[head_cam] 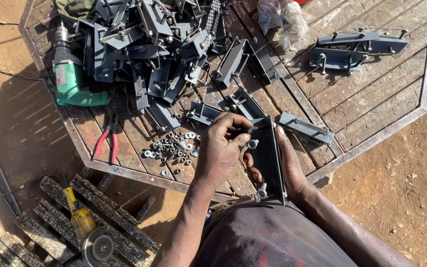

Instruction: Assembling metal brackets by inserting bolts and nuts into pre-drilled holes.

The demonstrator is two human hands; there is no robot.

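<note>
Nearest to us, our right hand [292, 170] cups a dark grey metal bracket [268, 158] from below and behind, fingers wrapped round its far edge, holding it upright against our lap at the tabletop [371, 104] edge. Our left hand [221, 148] is curled nearly closed, fingertips pinched on a bolt [245, 129] at the bracket's top end. We count two nuts showing on the bracket, an upper nut [253, 144] and a lower nut [261, 188].

To do this step well, we judge: keep the right hand firm so the bracket does not twist, keep the bolt square to its hole, and turn with the fingertips only until the thread catches.

Left of the hands, a loose pile of nuts and washers [171, 151]; too many and too small for an exact count, perhaps a couple of dozen. One pair of red-handled pliers [107, 141]. One angle grinder [87, 230], yellow, lower left on dark wooden slats. One separate grey bracket [306, 127] just right of our hands.

Farther off: one green power drill [72, 74], a heap of grey brackets [159, 44], overlapping, count cannot be told. One clear plastic bag [282, 20]. At far right a stack of assembled brackets [357, 47], two or three, hard to tell.
</note>
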